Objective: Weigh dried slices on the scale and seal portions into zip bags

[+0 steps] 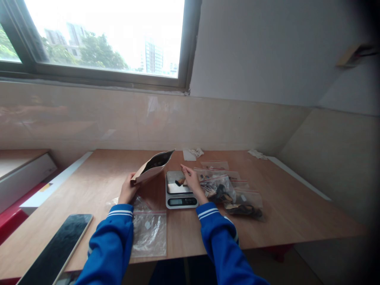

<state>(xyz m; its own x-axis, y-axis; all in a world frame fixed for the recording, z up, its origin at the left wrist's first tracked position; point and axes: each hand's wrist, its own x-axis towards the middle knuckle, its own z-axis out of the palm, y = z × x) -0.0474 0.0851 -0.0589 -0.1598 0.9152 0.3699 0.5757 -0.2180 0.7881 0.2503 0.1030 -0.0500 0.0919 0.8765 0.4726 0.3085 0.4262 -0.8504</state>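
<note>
My left hand (128, 192) grips a brown paper pouch (151, 172) by its lower left end. The pouch is tilted, its mouth gaping toward me and dark inside. Over the weighing plate of a small digital kitchen scale (181, 201) is my right hand (192, 181), its fingers drawn together. Whatever they may pinch is too small to make out. On the plate, just under these fingers, lies a dark and tan piece (179, 182), partly hidden by the hand. An empty-looking clear zip bag (149, 235) lies flat by my left forearm.
Several clear zip bags (245, 206) with dark and tan pieces lie right of the scale. A large phone or tablet (56, 249) rests at the table's front left. Crumpled white paper (196, 152) is near the wall, below a window (113, 39). A red stool (14, 225) stands at left.
</note>
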